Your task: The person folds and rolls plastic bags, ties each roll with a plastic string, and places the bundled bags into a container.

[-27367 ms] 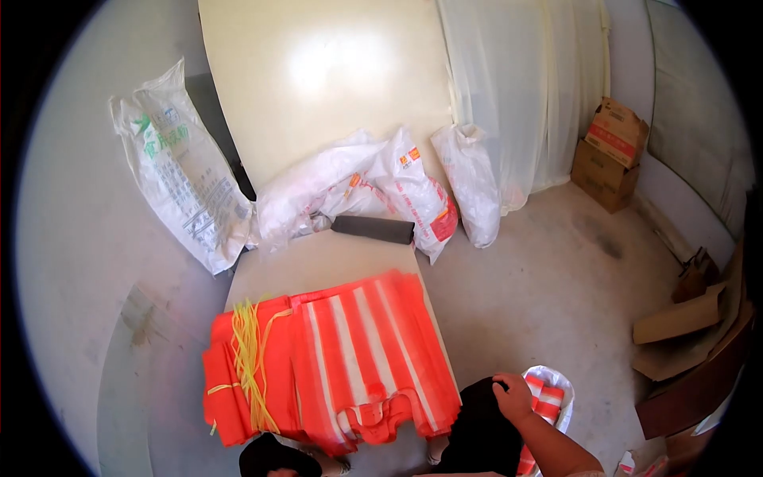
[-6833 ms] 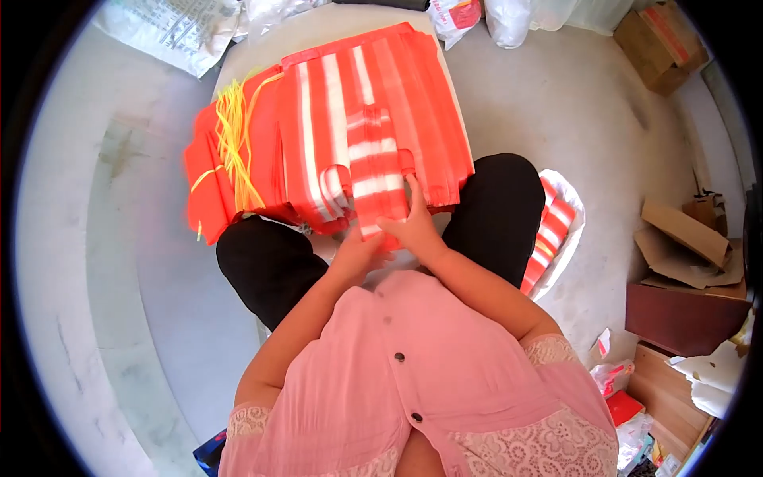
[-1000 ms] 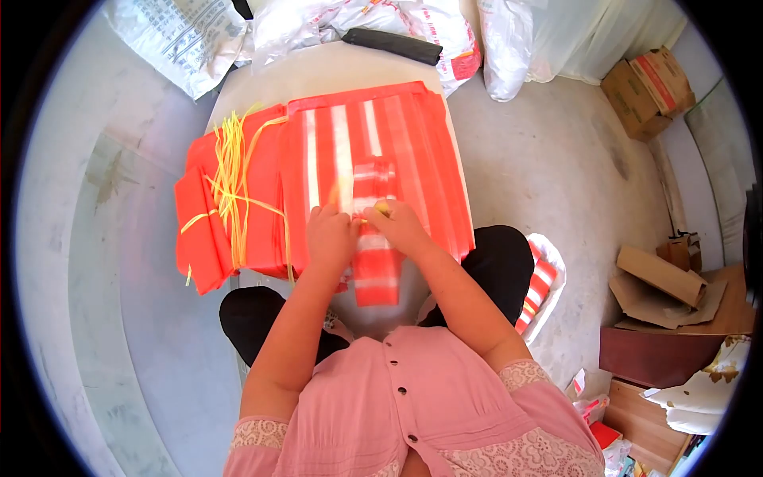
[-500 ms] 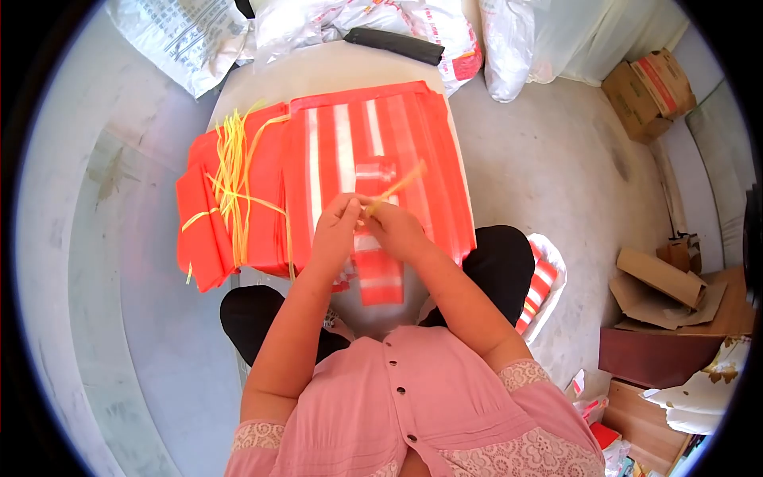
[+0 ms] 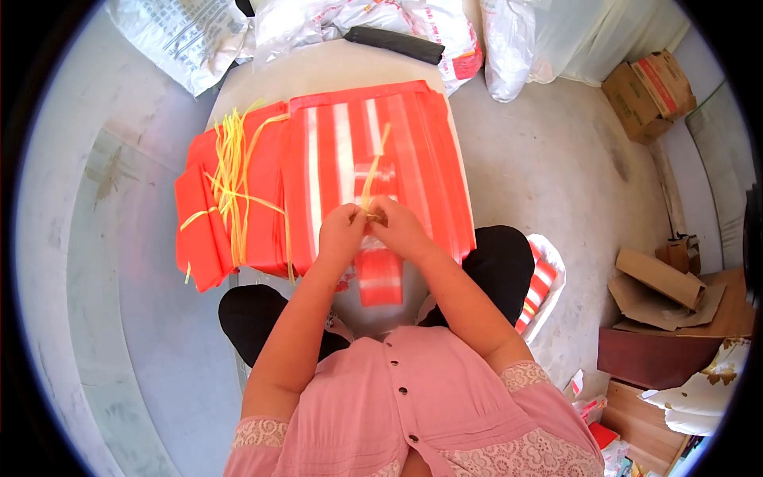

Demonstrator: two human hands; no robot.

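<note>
My forearms (image 5: 291, 338) converge forward; my left hand (image 5: 340, 235) and right hand (image 5: 400, 230) nearly meet, fingertips pinched on a yellow tie (image 5: 369, 186) over the folded striped bundle (image 5: 380, 280).

There are two hands (image 5: 342, 234), one striped bundle (image 5: 381, 280) beneath, one yellow-strip bunch (image 5: 229, 163) and one dark roll (image 5: 394, 45).

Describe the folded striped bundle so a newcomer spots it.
On the table, find the red-and-white striped stack. The folded bundle overhangs its near edge, beneath the left hand and right hand. Its white bands run sideways; the stack's stripes run away from the person.
</note>
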